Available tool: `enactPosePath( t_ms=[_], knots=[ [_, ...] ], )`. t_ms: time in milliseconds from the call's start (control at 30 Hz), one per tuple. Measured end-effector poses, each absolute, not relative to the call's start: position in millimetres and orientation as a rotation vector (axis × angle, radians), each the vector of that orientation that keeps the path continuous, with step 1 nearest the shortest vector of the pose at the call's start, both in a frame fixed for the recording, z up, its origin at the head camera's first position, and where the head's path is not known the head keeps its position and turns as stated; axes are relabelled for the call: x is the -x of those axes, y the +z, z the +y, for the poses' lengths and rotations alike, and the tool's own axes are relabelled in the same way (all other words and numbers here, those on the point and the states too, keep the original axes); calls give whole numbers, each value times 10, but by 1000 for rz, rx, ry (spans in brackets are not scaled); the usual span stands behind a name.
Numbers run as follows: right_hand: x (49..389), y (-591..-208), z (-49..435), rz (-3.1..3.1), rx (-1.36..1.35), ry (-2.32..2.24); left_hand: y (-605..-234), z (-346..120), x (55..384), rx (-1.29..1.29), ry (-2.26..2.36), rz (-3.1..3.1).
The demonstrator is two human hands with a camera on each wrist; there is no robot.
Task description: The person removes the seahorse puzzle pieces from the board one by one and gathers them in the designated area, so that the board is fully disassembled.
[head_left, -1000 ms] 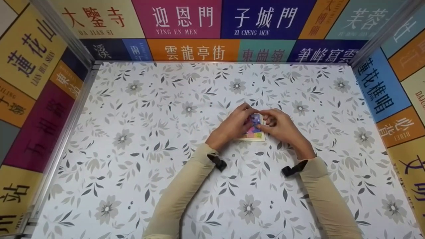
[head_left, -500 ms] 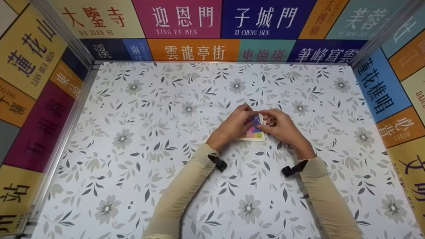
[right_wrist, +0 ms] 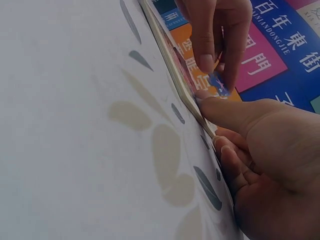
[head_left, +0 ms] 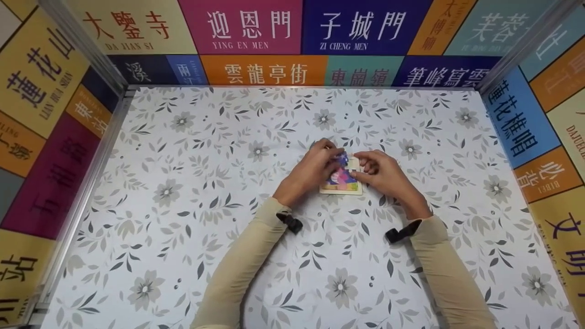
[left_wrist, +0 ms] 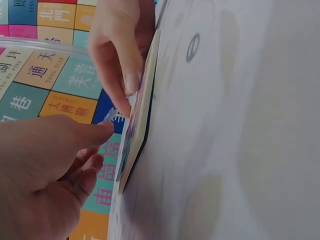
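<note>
A small, flat jigsaw puzzle (head_left: pixel 340 186) with a cream border and a pink, purple and yellow picture lies on the table. My left hand (head_left: pixel 307 170) pinches a blue-purple puzzle piece (head_left: pixel 343 159) between thumb and fingers, just above the puzzle's upper part. In the right wrist view that piece (right_wrist: pixel 218 85) hangs from the fingertips, clear of the board. A pale bare patch shows at the puzzle's upper right. My right hand (head_left: pixel 383 170) grips the board's right edge, its thumb (right_wrist: pixel 220 111) on top and its other fingers curled at the side.
White floral cloth (head_left: pixel 205 151) covers the table all around the puzzle. Colourful panels with Chinese lettering (head_left: pixel 256 27) wall off the back and both sides. A black strap with a small camera sits on each wrist.
My left hand has drawn a little to the left and lifted the blue-purple puzzle piece, baring a pale patch of the board. My right hand keeps its hold at the right edge.
</note>
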State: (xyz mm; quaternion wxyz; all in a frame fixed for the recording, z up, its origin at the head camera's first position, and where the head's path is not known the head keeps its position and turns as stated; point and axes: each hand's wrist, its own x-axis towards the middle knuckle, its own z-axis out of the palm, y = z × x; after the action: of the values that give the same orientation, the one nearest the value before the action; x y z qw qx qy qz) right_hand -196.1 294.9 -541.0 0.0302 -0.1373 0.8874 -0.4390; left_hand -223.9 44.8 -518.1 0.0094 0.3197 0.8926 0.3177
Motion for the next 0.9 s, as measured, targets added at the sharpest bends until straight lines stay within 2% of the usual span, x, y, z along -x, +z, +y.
enactPosePath(
  t_ms=[567,900],
  knots=[
    [1958,-5402,2950,2734,452,-1339,-5183,-162,2240,-934,1115,2766],
    [1948,-5412,2968,2731,439,-1339,-5262,-335,2278,-886,1096,2744]
  ],
)
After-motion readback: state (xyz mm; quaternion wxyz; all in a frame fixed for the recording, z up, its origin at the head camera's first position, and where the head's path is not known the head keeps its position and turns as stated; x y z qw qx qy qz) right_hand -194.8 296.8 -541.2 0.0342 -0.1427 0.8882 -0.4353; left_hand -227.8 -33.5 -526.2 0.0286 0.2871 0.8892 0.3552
